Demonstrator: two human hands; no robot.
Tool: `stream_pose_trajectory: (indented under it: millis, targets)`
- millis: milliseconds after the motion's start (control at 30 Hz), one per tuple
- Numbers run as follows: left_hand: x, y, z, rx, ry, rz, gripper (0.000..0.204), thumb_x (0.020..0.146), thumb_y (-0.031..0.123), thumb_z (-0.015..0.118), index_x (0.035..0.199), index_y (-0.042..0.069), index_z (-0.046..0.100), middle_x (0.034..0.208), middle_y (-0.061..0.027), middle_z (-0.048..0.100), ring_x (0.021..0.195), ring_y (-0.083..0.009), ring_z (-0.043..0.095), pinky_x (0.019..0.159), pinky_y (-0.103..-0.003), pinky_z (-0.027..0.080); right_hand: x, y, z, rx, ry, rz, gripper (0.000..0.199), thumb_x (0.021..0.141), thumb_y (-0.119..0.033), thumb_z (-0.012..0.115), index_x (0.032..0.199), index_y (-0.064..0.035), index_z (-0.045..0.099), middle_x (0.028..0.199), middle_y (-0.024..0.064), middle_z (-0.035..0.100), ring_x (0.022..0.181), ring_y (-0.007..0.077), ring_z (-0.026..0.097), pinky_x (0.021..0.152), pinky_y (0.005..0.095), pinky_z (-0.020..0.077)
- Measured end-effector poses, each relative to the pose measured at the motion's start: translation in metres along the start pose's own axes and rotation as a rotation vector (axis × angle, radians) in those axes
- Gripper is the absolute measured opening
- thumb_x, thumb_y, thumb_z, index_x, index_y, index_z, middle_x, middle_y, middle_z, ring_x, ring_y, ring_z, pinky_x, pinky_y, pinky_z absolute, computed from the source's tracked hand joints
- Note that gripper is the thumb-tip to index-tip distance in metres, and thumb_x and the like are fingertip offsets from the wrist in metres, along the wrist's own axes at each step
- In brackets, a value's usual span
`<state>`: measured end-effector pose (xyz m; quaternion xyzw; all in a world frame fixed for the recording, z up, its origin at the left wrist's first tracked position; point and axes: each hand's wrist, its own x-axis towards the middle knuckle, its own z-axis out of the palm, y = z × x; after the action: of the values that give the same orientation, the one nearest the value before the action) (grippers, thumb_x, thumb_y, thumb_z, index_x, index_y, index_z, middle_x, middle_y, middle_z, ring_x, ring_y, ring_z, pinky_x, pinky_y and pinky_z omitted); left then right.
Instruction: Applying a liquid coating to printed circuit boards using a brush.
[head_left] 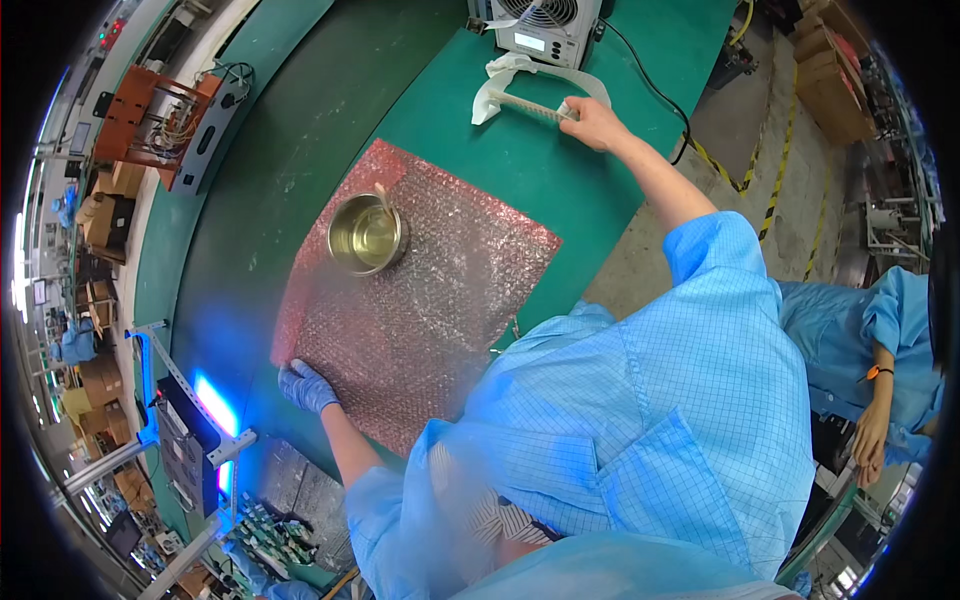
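A reddish bubble wrap sheet (440, 300) lies on the green bench. My left hand (307, 387), in a blue glove, has its fingers closed at the sheet's near left corner. On the sheet's far left part stands a round metal pot (368, 235) with clear yellowish liquid inside; a thin stick-like handle (382, 196) leans at its rim. My right hand (592, 122), reaching to the far right, pinches one end of a pale, ribbed strip (528, 105). Around that strip curls a white band (500, 70), whose kind I cannot make out.
A white boxy device (540, 35) with a fan and small screen stands at the far edge; its black cable (660, 85) runs down the right. A blue-lit fixture (205, 430) is at the lower left. Another person's arm (878, 410) shows at the right.
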<state>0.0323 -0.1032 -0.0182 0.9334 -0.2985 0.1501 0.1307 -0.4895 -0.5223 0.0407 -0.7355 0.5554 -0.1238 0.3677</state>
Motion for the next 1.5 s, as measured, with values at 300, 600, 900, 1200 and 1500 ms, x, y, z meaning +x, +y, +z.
stream_pose_trajectory:
  millis: [300, 600, 900, 1200, 1500]
  targets:
    - [-0.002, 0.002, -0.002, -0.028, -0.003, -0.064, 0.043, 0.088, 0.034, 0.050, 0.109, -0.002, 0.057, 0.109, -0.0204, 0.058, 0.103, -0.0335, 0.053, 0.093, -0.040, 0.040, 0.008, -0.040, -0.024, -0.866, 0.394, -0.115, 0.035, 0.069, -0.028, 0.065, 0.098, -0.0096, 0.061, 0.097, 0.0097, 0.060, 0.095, 0.0265, 0.054, 0.077, 0.0412, 0.0446]
    - [-0.002, 0.004, -0.002, -0.013, 0.012, -0.023, 0.040, 0.087, 0.032, 0.052, 0.107, -0.002, 0.056, 0.108, -0.0203, 0.057, 0.101, -0.0344, 0.053, 0.091, -0.041, 0.040, 0.038, -0.023, -0.018, -0.823, 0.476, -0.091, 0.042, 0.068, -0.030, 0.069, 0.104, -0.0109, 0.056, 0.095, 0.0078, 0.061, 0.096, 0.0254, 0.056, 0.079, 0.0394, 0.0433]
    - [-0.002, -0.008, 0.004, 0.014, 0.037, -0.004, 0.040, 0.087, 0.033, 0.052, 0.108, -0.002, 0.056, 0.108, -0.0202, 0.057, 0.101, -0.0339, 0.053, 0.091, -0.041, 0.040, 0.043, -0.015, -0.009, -0.537, 0.375, -0.117, 0.022, 0.071, -0.024, 0.065, 0.085, -0.0066, 0.062, 0.087, 0.0132, 0.063, 0.085, 0.0297, 0.061, 0.071, 0.0423, 0.0483]
    - [0.021, -0.026, -0.005, -0.351, -0.176, -0.237, 0.042, 0.084, 0.028, 0.060, 0.112, -0.003, 0.055, 0.114, -0.0192, 0.056, 0.106, -0.0316, 0.052, 0.093, -0.038, 0.039, 0.023, -0.030, -0.025, -0.350, 0.080, -0.041, 0.023, 0.070, -0.019, 0.061, 0.091, -0.0066, 0.063, 0.091, 0.0137, 0.065, 0.087, 0.0314, 0.062, 0.076, 0.0424, 0.0498]
    - [0.045, 0.046, -0.072, -0.621, 0.080, -0.210, 0.041, 0.086, 0.019, 0.059, 0.119, -0.002, 0.048, 0.120, -0.0146, 0.049, 0.105, -0.0239, 0.050, 0.094, -0.032, 0.038, 0.012, -0.036, -0.007, -0.400, 0.200, -0.139, 0.021, 0.077, -0.017, 0.056, 0.096, -0.0108, 0.062, 0.090, 0.0137, 0.064, 0.087, 0.0324, 0.061, 0.076, 0.0430, 0.0489]
